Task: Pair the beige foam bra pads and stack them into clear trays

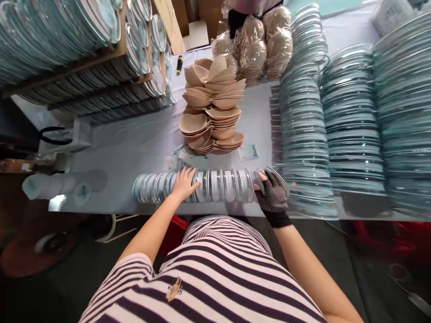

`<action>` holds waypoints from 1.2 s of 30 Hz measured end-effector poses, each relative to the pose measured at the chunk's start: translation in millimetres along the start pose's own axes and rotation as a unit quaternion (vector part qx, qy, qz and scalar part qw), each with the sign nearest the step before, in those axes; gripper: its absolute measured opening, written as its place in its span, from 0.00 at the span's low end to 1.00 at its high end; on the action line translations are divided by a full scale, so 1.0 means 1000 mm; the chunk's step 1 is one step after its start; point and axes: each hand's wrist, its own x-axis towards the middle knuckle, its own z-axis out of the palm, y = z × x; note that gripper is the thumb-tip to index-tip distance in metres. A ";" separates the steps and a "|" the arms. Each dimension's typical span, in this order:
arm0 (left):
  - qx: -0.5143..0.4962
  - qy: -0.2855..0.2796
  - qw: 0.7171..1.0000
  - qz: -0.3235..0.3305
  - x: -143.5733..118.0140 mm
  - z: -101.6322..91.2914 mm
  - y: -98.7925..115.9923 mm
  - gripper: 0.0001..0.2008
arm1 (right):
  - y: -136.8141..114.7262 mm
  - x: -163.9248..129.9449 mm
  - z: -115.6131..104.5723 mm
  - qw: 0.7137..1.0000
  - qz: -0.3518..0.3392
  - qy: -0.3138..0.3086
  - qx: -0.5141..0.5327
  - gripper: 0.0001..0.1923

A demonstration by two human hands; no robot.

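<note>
A row of round glass lids [225,185] with shiny rims stands on edge along the near side of the table. My bare left hand [183,184] lies across the top of this row, its fingers stretched out. At the row's right end, my right hand [271,192] wears a dark mesh glove that leaves the fingertips bare. It grips a glass lid [285,180], part of which the hand hides. Close by on the right is a long stack of clear glass lids [308,152].
Beige cup-shaped pieces [212,112] are stacked at the table's middle, with plastic-wrapped ones [252,49] behind. More glass lids [353,121] line the right; racked lids [101,27] fill the back left. A white basket [82,133] and a yellow-black tool [179,64] lie left.
</note>
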 end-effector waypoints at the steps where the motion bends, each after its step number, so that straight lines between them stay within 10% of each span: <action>1: -0.003 -0.005 1.000 0.007 -0.004 0.006 -0.004 0.29 | -0.005 0.025 0.005 0.999 -0.023 -0.038 0.001 0.26; 9: -0.065 0.012 0.997 0.041 -0.001 0.021 0.018 0.25 | -0.018 0.170 0.084 0.924 0.012 -0.303 -0.234 0.31; 15: -0.252 -0.019 0.963 0.092 0.004 0.011 -0.011 0.19 | -0.023 0.186 0.093 0.927 0.115 -0.275 -0.228 0.18; 20: -0.399 -0.031 0.912 0.093 0.027 -0.005 -0.051 0.27 | -0.062 0.164 0.072 0.956 0.262 -0.126 -0.048 0.21; 24: -0.483 -0.094 0.869 0.057 0.063 -0.015 -0.055 0.41 | -0.115 0.124 0.074 0.965 0.173 -0.056 0.191 0.21; 28: -0.524 -0.118 0.840 0.078 0.085 -0.014 -0.039 0.43 | -0.141 0.114 0.076 0.992 0.093 -0.054 0.072 0.15; 32: -0.502 -0.100 0.857 0.059 0.086 -0.006 -0.042 0.33 | -0.119 0.134 0.062 0.943 0.147 -0.253 -0.160 0.20; 36: -0.465 -0.085 0.881 0.030 0.077 0.002 -0.060 0.21 | -0.094 0.159 0.045 0.886 0.172 -0.404 -0.146 0.21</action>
